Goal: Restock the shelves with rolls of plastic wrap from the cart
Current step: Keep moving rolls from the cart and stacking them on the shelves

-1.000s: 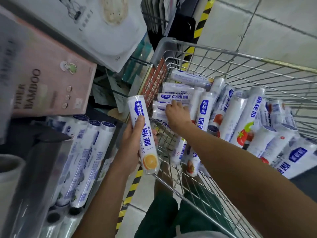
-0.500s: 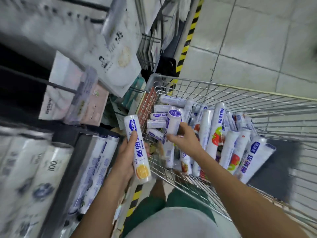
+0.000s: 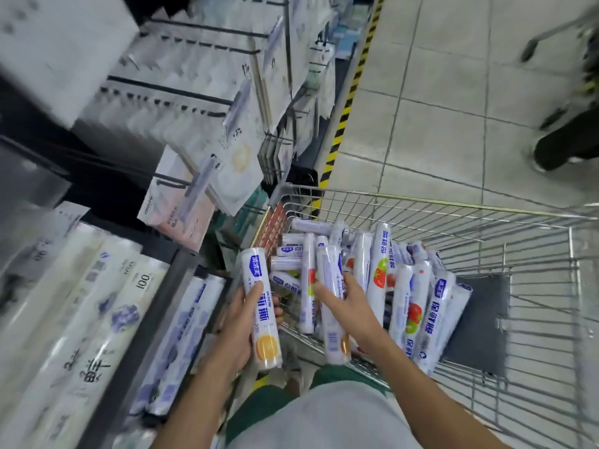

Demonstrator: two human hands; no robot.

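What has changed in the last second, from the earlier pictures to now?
The right hand, which was reaching among the rolls in the cart, took hold of a second roll and drew it up and toward the person. The left hand still grips the orange-printed roll beside the cart.

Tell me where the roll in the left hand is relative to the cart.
Head view, lower centre: the roll stands nearly upright in the left hand, just outside the left side of the cart, between it and the shelved rolls.
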